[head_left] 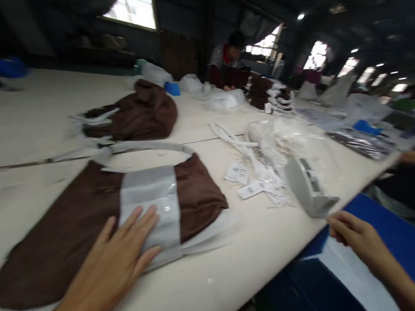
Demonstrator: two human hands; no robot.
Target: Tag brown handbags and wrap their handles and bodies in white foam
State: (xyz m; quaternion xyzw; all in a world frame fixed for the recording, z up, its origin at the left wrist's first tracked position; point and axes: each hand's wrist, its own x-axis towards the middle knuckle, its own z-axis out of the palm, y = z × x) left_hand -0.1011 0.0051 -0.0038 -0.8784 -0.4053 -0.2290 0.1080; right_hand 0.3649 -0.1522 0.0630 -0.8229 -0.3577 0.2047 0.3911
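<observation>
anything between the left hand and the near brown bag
Yes: a pale grey band across the near brown bag comes between it and several fingertips of the left hand. Nothing else visible stands between them, though the palm's underside is hidden.

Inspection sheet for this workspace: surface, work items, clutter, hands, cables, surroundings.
Surface: long cream tabletop, dark seam across.
Work items: flat brown fabric bag, translucent grey band across its middle; curled grey sheet at right.
Clutter: white printed tags, crumpled clear plastic, bunched brown fabric bundle.
Hands: left hand, fingers spread, on band and bag; right hand at curled sheet's lower end, grip unclear.
Cables: nothing seen.
Surroundings: person at far side, bright windows.
</observation>
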